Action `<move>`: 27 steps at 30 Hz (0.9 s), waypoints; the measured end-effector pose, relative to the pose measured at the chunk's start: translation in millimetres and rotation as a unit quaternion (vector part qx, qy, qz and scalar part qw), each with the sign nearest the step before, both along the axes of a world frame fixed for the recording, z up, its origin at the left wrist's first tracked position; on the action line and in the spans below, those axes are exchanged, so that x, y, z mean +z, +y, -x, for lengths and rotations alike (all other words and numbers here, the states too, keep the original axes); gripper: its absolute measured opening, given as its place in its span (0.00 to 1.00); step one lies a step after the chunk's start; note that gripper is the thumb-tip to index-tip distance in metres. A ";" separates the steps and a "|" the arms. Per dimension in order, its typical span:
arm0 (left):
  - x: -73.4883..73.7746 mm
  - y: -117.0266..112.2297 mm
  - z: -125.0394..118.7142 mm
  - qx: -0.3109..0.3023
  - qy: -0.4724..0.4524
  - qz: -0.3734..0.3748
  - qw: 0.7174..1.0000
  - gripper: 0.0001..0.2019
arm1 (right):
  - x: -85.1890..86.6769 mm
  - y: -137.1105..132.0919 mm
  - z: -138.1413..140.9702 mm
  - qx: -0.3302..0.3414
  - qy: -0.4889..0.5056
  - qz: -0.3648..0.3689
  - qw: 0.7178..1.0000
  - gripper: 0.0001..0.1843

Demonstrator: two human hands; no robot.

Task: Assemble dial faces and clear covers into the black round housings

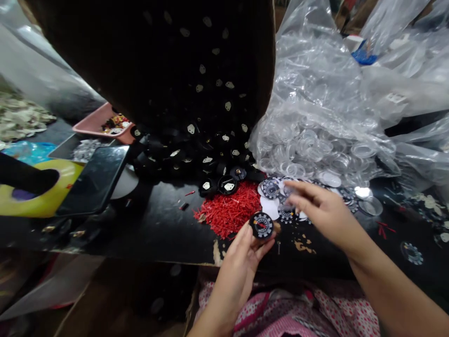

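My left hand [242,252] is closed around a small round black dial gauge [262,225], held upright with its face up toward me. White markings ring the face, and a red pointer sits at its middle. My right hand [321,210] reaches over a pile of printed dial discs [286,214] and white round discs [269,207], its thumb and forefinger apart and slightly blurred. Whether the fingertips touch a disc is unclear. Just left of the discs lies a heap of red pointers [233,208], with black round housings [227,185] at its back edge.
A large dark sack [168,61] spills black housings onto the black table [157,229]. Behind my right hand, a plastic bag [315,70] holds clear round covers [291,157]. Leftward are a phone [96,180], a yellow tape roll [66,173] and a pink tray [93,119].
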State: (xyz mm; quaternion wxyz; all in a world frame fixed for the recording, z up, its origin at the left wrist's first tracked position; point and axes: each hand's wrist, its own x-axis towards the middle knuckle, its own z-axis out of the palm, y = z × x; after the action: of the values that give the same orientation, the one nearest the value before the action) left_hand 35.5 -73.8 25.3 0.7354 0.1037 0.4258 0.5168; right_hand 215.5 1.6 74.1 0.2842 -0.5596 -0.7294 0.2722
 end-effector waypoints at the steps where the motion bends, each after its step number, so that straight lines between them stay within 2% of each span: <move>1: 1.8 0.2 -0.7 -0.008 -0.005 -0.005 1.000 0.16 | 0.1 -13.5 9.0 0.031 0.036 0.043 0.998 0.17; 2: 3.0 0.1 -1.1 -0.013 -0.006 -0.012 1.000 0.17 | -0.6 -25.2 17.6 0.052 0.052 0.060 0.995 0.17; 5: 2.1 -1.4 -0.5 -0.018 0.020 -0.046 0.999 0.15 | -4.3 -44.2 34.6 0.078 0.036 0.047 0.995 0.18; 10: 0.0 -7.8 4.7 -0.054 0.145 -0.096 0.983 0.19 | -2.4 -39.2 40.1 0.079 0.029 0.049 0.995 0.12; 14: 7.4 -13.7 5.0 -0.108 0.189 -0.129 0.967 0.18 | -2.5 -36.4 49.0 0.040 -0.053 -0.043 0.997 0.21; 17: 11.2 -13.6 3.7 -0.120 0.226 -0.135 0.957 0.17 | -9.4 -38.3 56.7 0.049 -0.068 -0.108 0.991 0.21; 19: 11.9 -12.1 4.3 -0.126 0.249 -0.133 0.951 0.17 | -13.8 -39.9 59.8 0.057 -0.056 -0.119 0.990 0.21; 21: 11.5 -13.7 10.2 -0.139 0.266 -0.119 0.947 0.18 | -15.6 -41.1 60.4 0.070 -0.038 -0.096 0.992 0.21; 23: 9.3 -24.1 25.3 -0.163 0.290 -0.097 0.938 0.19 | -14.4 -41.0 58.0 0.107 -0.012 -0.031 0.994 0.22; 25: 4.8 -45.3 51.8 -0.173 0.345 -0.073 0.919 0.19 | -11.6 -39.4 52.5 0.144 0.021 0.045 0.988 0.19; 27: -1.3 -71.4 86.2 -0.127 0.451 -0.057 0.882 0.17 | -9.6 -37.2 46.8 0.138 0.044 0.090 0.985 0.15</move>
State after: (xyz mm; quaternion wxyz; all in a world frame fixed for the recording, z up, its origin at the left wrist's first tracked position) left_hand -50.8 -145.2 24.1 0.5159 0.4206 0.6642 0.3402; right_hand 168.7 -35.7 64.4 0.2245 -0.4643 -0.7590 0.3974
